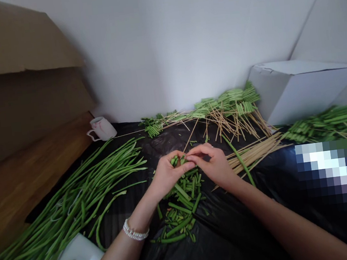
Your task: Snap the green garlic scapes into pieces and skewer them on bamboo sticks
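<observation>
My left hand (168,173) is closed around a few short green garlic scape pieces (174,160), whose cut ends show between thumb and fingers. Against it, my right hand (214,165) pinches with thumb and forefinger; whatever sits between those fingertips is hidden. A thin bamboo skewer (191,135) slants up and away from where the fingertips meet. Below both hands lies a loose heap of cut scape pieces (183,207) on black plastic sheeting (233,232). Long uncut garlic scapes (103,172) spread out to the left.
Finished skewers of scape pieces (227,100) are piled along the back wall. Bare bamboo skewers (258,151) lie right, near another green bundle (330,121). A mug (102,129) stands back left, a cardboard box (27,97) looms left, and a white box (307,88) stands right.
</observation>
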Available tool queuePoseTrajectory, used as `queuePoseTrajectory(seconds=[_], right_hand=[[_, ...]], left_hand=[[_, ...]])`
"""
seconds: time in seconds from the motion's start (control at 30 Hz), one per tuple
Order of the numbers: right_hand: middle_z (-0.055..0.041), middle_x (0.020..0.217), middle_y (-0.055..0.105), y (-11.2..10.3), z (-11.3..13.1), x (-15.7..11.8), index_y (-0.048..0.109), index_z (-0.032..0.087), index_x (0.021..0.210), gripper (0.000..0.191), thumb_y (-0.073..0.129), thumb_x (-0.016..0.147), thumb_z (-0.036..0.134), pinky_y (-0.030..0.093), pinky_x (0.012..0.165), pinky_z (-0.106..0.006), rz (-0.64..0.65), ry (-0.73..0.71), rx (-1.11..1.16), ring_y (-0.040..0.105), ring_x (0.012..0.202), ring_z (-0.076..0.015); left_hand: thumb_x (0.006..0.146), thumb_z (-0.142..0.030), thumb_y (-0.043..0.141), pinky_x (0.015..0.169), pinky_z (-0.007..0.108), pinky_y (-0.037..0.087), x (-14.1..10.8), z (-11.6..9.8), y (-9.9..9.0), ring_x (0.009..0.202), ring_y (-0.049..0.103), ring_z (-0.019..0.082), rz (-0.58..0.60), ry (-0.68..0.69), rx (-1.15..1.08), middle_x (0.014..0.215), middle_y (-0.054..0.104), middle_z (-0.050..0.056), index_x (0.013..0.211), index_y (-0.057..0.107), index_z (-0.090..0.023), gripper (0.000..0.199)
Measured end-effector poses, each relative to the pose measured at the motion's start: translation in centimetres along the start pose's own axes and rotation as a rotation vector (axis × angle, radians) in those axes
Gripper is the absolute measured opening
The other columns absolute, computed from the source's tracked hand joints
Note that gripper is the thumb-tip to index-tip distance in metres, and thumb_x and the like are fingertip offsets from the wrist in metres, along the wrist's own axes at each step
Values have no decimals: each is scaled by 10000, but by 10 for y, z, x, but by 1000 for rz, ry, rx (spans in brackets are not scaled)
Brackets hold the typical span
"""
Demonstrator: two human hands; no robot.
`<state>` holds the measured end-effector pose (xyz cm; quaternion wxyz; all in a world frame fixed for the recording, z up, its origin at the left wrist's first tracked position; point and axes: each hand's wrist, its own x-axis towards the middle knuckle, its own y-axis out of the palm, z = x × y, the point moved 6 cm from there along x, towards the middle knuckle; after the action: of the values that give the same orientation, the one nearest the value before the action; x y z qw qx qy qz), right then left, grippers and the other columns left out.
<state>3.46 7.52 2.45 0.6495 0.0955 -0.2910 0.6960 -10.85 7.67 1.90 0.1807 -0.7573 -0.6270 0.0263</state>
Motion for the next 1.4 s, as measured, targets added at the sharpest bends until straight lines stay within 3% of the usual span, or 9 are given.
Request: queuePoseTrajectory(seconds=[0.2, 0.33, 0.47, 0.7, 0.83, 0.97, 1.1, 1.23, 1.4], right_hand=[[-16, 724, 668, -10, 1, 9, 695, 200, 801, 240, 538, 926, 331, 434, 627, -270, 151, 38, -120, 590, 671, -150], [-81, 790, 676, -42, -13, 19, 668, 174, 762, 351, 467, 964, 379, 418, 635, -281, 187, 79, -841, 629, 720, -187], [-156, 949, 679, -79, -40, 22, 685, 135, 924, 296, 482, 948, 349, 457, 678, -320, 218, 265, -1312, 668, 861, -268], [-206, 1018, 687, -96, -81, 15, 644, 118, 1065, 245, 508, 899, 237, 486, 754, -400, 386, 518, -1339, 675, 967, -337], [-206, 965, 694, -87, -82, 14, 598, 106, 1117, 309, 471, 835, 93, 481, 710, -367, 420, 498, -1308, 687, 926, -319], [-125, 875, 701, -80, -78, 18, 597, 147, 1011, 283, 537, 740, 87, 456, 681, -311, 424, 439, -1033, 667, 826, -242], [18, 664, 628, -70, -62, 22, 586, 190, 947, 271, 600, 681, 141, 431, 527, -242, 335, 443, -237, 562, 566, -126], [33, 644, 617, -70, -43, 28, 631, 185, 976, 359, 713, 629, 228, 429, 442, -229, 84, 465, 312, 526, 494, -100], [-1, 751, 669, -78, -36, 32, 693, 185, 902, 309, 781, 611, 246, 463, 480, -205, -227, 421, 591, 593, 617, -102]], left_hand=[[806, -465, 661, 528, 195, 286, -2, 1, 10, 552, 354, 66, 114, -32, -102, 596, 420, -58, 674, 523, -149, 369], [878, -523, 549, 402, 182, 125, -1, 11, 11, 415, 167, 38, 112, -231, -512, 501, 278, -95, 643, 411, -172, 444], [920, -406, 532, 382, 156, 196, -1, 16, 13, 381, 220, 32, 157, -353, -910, 488, 300, -86, 633, 402, -168, 395], [917, -194, 527, 369, 104, 257, 1, 22, 8, 407, 341, 25, 87, -448, -1129, 545, 376, -63, 907, 602, -92, 126], [833, -85, 566, 361, 90, 248, 0, 20, 6, 438, 386, 38, 78, -404, -1076, 559, 394, -54, 1061, 615, -97, 233], [745, -75, 622, 346, 97, 212, 0, 20, 4, 441, 366, 26, 81, -392, -1019, 607, 445, -32, 858, 621, -106, 117], [753, -146, 685, 346, 111, 134, -1, 17, 7, 404, 271, 7, 133, -390, -918, 556, 360, -73, 850, 634, -121, 112], [808, -290, 701, 365, 140, 94, -7, 12, 15, 402, 200, 9, 191, -382, -714, 523, 276, -104, 1026, 664, -123, 277], [797, -423, 705, 388, 179, 100, -15, 7, 30, 410, 189, 20, 337, -372, -532, 496, 288, -106, 1076, 676, -116, 416]])
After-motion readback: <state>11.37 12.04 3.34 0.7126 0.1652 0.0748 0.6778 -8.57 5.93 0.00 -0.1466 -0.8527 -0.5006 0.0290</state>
